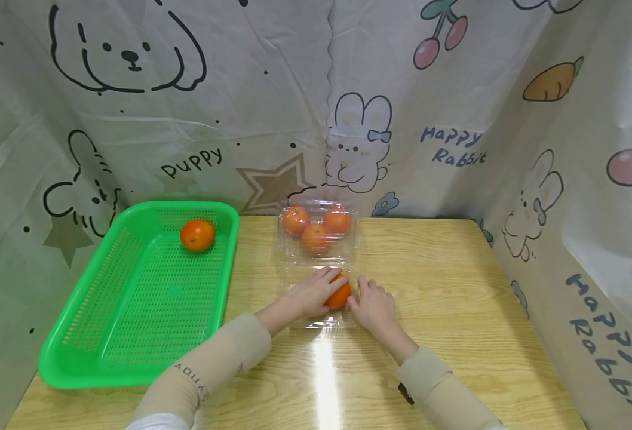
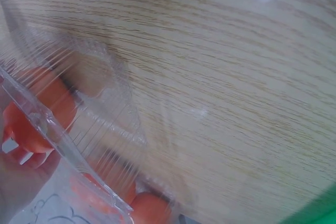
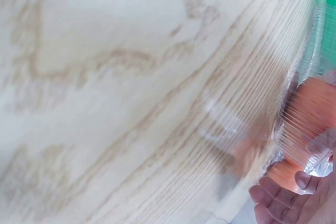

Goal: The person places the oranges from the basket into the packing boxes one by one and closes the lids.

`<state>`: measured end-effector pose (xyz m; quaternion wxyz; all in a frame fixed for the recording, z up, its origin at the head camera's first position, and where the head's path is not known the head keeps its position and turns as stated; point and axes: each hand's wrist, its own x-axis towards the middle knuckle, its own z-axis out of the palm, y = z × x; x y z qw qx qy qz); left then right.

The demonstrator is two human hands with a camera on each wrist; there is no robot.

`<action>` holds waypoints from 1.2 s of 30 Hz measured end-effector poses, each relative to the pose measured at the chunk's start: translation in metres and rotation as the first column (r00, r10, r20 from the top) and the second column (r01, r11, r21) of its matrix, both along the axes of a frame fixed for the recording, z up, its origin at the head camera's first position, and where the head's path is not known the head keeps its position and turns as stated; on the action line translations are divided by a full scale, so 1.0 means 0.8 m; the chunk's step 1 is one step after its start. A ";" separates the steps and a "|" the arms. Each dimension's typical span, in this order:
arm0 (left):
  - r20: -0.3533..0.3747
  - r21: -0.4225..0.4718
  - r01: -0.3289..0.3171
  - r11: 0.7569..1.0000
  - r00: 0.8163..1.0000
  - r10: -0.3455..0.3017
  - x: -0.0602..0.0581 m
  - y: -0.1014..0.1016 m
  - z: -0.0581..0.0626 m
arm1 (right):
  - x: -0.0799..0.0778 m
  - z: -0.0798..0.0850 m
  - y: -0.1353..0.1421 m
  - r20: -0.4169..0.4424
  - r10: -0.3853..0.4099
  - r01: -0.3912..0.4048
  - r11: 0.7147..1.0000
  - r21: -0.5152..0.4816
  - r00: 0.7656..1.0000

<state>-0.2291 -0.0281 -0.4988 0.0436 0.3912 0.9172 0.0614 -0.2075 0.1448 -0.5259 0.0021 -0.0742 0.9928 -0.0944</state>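
A clear plastic clamshell box lies opened out on the table, one half behind the other. My left hand grips an orange in the near half, fingers over its top. In the left wrist view, that orange shows through the ribbed plastic, with the left fingers against it. My right hand is at the box's right edge, fingers loosely bent and thumb close to the orange; it holds nothing. Several oranges sit together in the far half.
A green plastic basket stands on the left with one orange near its back right corner. The wooden table reaches back to a printed cloth, which also hangs along both sides.
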 end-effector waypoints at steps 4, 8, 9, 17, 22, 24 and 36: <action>-0.004 -0.005 0.001 1.000 1.000 -0.001 -0.001 0.000 0.000 | -0.001 -0.001 0.000 -0.001 0.002 -0.002 1.000 -0.003 1.000; 0.009 -0.012 -0.004 1.000 1.000 0.004 -0.001 0.000 0.001 | -0.001 -0.001 0.000 0.000 0.003 -0.003 1.000 -0.005 1.000; 0.011 -0.013 -0.005 1.000 1.000 0.005 -0.001 0.000 0.001 | -0.002 -0.001 0.000 0.000 0.003 -0.003 1.000 -0.006 1.000; 0.000 0.015 0.005 1.000 1.000 -0.005 -0.002 -0.001 0.004 | -0.003 -0.003 0.001 0.013 -0.001 0.001 1.000 0.001 1.000; 0.026 0.043 0.007 0.999 1.000 -0.009 -0.003 -0.003 0.017 | -0.002 -0.003 0.001 0.007 -0.001 0.001 1.000 -0.003 1.000; 0.033 0.040 0.007 0.999 0.999 -0.008 -0.005 -0.004 0.023 | -0.002 -0.003 0.000 0.003 -0.003 0.003 1.000 -0.007 1.000; -0.089 0.030 -0.048 0.998 0.995 0.051 -0.021 -0.020 0.055 | -0.002 -0.001 -0.001 0.013 -0.012 0.012 1.000 -0.012 1.000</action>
